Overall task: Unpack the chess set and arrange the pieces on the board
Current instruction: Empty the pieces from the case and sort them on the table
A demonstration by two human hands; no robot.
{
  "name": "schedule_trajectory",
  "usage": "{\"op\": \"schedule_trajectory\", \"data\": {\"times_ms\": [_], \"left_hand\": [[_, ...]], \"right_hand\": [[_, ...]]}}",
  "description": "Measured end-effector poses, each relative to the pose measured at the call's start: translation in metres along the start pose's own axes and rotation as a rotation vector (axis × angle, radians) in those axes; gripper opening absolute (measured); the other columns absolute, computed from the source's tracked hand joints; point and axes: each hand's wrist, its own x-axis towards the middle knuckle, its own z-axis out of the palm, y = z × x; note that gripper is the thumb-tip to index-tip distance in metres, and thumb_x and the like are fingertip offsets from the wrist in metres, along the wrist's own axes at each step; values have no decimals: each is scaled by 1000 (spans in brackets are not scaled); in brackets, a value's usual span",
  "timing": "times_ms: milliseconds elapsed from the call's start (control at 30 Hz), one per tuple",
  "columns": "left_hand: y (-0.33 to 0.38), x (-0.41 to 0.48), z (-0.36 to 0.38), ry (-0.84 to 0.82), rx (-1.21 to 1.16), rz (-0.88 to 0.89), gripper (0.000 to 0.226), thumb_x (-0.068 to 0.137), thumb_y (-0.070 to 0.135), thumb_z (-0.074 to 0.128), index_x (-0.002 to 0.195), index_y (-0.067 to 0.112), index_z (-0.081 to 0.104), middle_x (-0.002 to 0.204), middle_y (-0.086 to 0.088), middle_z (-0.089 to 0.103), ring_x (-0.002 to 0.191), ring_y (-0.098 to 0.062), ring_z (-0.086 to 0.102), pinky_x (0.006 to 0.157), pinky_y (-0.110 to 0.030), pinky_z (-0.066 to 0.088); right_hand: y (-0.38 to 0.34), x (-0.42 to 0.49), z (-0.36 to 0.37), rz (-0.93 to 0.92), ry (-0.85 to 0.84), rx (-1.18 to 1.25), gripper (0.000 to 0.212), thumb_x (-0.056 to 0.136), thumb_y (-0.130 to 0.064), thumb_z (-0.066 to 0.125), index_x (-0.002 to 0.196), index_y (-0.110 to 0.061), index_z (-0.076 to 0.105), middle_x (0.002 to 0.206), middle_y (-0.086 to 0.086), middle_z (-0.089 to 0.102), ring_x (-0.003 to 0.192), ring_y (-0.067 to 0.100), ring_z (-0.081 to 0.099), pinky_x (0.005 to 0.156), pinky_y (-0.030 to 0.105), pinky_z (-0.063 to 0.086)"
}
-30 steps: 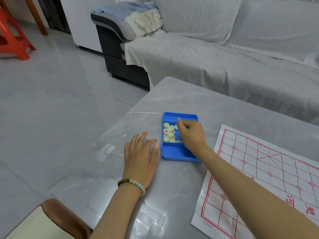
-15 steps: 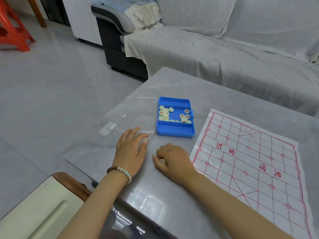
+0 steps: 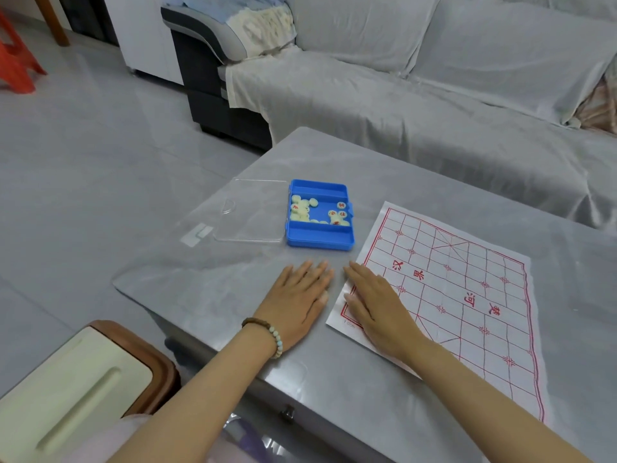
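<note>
Centrally, cream round chess pieces with red characters point(image 3: 300, 210) are lying in two loose clusters in the middle compartment of an open blue plastic box point(image 3: 319, 233). The box is sitting on the grey glossy surface point(image 3: 334, 379). A clear plastic lid point(image 3: 253, 212) is lying flat against the box's left side.

Near the box's right side, a white paper board printed with a red grid point(image 3: 467, 295) is lying spread out. The right hand point(image 3: 377, 305) is resting palm down on the board's near-left corner, its fingers straight and its grip released. The left hand point(image 3: 297, 305) is resting palm down on the surface just beside the board's left edge, its grip likewise released. It is wearing a beaded bracelet point(image 3: 267, 332) at the wrist.

Beyond the surface, a sofa under a grey cloth cover point(image 3: 400, 111) is standing. A cream-and-brown seat point(image 3: 76, 379) is showing at lower left, and a red plastic stool point(image 3: 16, 68) at upper left.
</note>
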Motion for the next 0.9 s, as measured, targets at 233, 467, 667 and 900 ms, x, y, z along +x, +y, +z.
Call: {"op": "schedule_trajectory", "data": {"times_ms": [233, 467, 667, 900], "left_hand": [[-13, 3, 0, -17, 32, -157, 52, 100, 35, 10, 147, 24, -10, 156, 8, -11, 143, -13, -10, 115, -33, -5], [-26, 2, -1, 107, -74, -120, 71, 81, 55, -8, 147, 28, -8, 156, 8, -10, 142, -10, -11, 112, -28, -10], [-68, 18, -15, 220, -46, -323, 76, 77, 57, -13, 148, 30, -4, 157, 6, -5, 144, -16, -5, 113, -34, -7], [-73, 24, -5, 130, -16, -428, 86, 66, 59, -25, 146, 31, -11, 157, 6, -8, 144, -18, -7, 114, -41, -9]], "right_hand": [[5, -12, 6, -16, -47, -93, 72, 86, -61, 5, 150, -29, 12, 157, -15, 6, 143, -1, -2, 112, 15, -10], [-6, -7, -9, -10, 20, 82, 53, 98, -45, 33, 147, -31, 20, 148, -25, 9, 137, -7, 7, 115, 18, 5], [-21, 78, -33, -22, 141, 106, 54, 96, -44, 40, 146, -25, 29, 154, -8, 24, 141, 8, 21, 109, 24, 21], [4, 178, -30, -64, 62, -406, 56, 95, -56, 29, 121, -11, 51, 115, 4, 53, 103, 22, 51, 90, 30, 36]]}}
